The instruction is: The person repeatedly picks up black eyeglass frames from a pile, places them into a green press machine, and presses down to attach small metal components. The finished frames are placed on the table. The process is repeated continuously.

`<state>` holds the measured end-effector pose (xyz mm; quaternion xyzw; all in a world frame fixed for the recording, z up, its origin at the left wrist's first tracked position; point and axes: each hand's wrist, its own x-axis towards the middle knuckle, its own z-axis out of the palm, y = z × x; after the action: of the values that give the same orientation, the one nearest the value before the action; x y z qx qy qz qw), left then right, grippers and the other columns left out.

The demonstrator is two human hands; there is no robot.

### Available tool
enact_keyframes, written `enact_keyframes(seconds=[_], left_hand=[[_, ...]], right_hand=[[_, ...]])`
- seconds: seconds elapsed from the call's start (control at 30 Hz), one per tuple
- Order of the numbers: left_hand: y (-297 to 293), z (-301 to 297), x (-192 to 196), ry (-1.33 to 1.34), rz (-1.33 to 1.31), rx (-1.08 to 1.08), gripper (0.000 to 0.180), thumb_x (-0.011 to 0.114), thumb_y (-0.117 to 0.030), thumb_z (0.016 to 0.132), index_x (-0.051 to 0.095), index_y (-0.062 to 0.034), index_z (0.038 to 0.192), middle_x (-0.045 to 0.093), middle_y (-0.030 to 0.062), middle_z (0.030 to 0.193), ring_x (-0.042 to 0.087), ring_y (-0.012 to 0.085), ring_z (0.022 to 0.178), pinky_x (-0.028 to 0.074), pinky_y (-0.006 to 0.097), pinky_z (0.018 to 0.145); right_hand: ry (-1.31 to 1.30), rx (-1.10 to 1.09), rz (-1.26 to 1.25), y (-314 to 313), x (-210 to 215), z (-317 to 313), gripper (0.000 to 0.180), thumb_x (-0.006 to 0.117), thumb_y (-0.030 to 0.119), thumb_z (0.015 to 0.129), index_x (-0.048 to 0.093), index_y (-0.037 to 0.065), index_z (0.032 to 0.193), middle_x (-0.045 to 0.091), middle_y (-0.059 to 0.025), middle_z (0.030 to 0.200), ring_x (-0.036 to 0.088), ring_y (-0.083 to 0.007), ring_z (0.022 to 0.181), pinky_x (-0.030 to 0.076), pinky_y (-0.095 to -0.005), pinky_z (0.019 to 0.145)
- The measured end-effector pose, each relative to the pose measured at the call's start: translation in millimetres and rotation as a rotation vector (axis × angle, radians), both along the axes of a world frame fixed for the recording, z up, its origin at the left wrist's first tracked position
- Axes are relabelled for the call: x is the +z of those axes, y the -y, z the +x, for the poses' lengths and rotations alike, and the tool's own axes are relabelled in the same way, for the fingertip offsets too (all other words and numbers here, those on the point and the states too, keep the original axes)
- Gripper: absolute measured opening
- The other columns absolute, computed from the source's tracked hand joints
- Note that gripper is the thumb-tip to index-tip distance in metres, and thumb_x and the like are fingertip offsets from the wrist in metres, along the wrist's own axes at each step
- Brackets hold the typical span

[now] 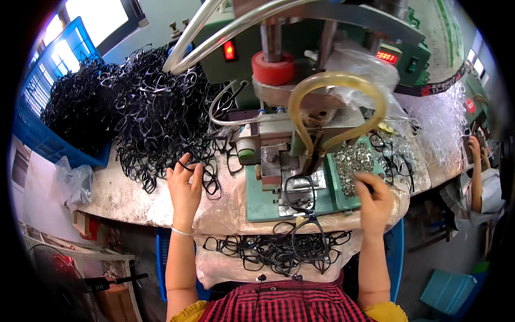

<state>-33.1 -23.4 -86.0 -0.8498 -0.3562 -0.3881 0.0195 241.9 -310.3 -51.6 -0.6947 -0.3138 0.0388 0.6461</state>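
Observation:
My left hand [184, 188] reaches the near edge of a heap of black eyeglass frames [161, 107], its fingers closed on one black eyeglass frame. At the right, my right hand [374, 201] is held over the near corner of a green tray [347, 203] of small metal pieces [351, 163]. Its thumb and forefinger are bent together; anything between them is too small to make out. Between my hands, a black eyeglass frame [287, 194] sits at the green machine's metal fixture [272, 180]. Another dark frame [294, 244] hangs just below it, above my lap.
Several black frames [247, 247] lie on the cloth over my lap. A blue crate [32, 115] of frames stands at the left. Above the fixture are the press's red collar [273, 68] and a looped yellowish hose [378, 99]. Clear plastic parts [437, 112] and another person's hand [474, 146] are at the right.

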Motion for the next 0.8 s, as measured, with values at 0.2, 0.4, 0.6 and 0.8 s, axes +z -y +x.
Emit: enact_keyframes(seconds=[0.2, 0.4, 0.6, 0.8], left_hand=[[30.7, 13.5, -33.3, 0.694, -0.632, -0.248, 0.012, 0.057, -0.006, 0.099, 0.063, 0.0015, 0.106, 0.06, 0.0032, 0.09, 0.055, 0.0105, 0.074, 0.045, 0.023, 0.066], [66.2, 36.5, 19.8, 0.91, -0.604, -0.508, 0.013, 0.05, -0.005, 0.102, 0.059, 0.0, 0.11, 0.065, 0.0117, 0.105, 0.066, 0.0188, 0.085, 0.055, 0.031, 0.078], [95.5, 78.5, 131.5, 0.686, -0.246, -0.865, 0.01, 0.048, -0.005, 0.101, 0.055, 0.0015, 0.104, 0.056, 0.0187, 0.11, 0.059, 0.0231, 0.096, 0.059, 0.039, 0.072], [120.2, 73.3, 104.1, 0.356, -0.056, -0.907, 0.016, 0.067, -0.007, 0.087, 0.064, -0.0108, 0.073, 0.073, 0.0076, 0.086, 0.07, 0.0211, 0.072, 0.052, 0.044, 0.087]], right_hand=[[0.017, 0.19, 0.152, -71.7, 23.1, -29.0, 0.025, 0.067, -0.002, 0.081, 0.064, -0.002, 0.105, 0.069, -0.0084, 0.089, 0.064, -0.0164, 0.087, 0.049, -0.0296, 0.082], [-0.192, 0.234, 0.25, -71.3, 17.7, -35.8, 0.051, 0.068, -0.001, 0.083, 0.046, -0.005, 0.128, 0.067, -0.0063, 0.09, 0.061, -0.0106, 0.092, 0.045, -0.0256, 0.09], [-0.277, 0.297, 0.279, -71.9, 40.4, -49.4, 0.058, 0.067, -0.001, 0.084, 0.04, -0.006, 0.135, 0.069, -0.01, 0.103, 0.06, -0.0133, 0.102, 0.044, -0.0292, 0.095], [-0.051, 0.334, 0.087, -44.0, 47.0, -45.0, 0.046, 0.064, 0.003, 0.083, 0.054, 0.0, 0.128, 0.066, -0.0145, 0.118, 0.06, -0.0264, 0.115, 0.042, -0.035, 0.103]])
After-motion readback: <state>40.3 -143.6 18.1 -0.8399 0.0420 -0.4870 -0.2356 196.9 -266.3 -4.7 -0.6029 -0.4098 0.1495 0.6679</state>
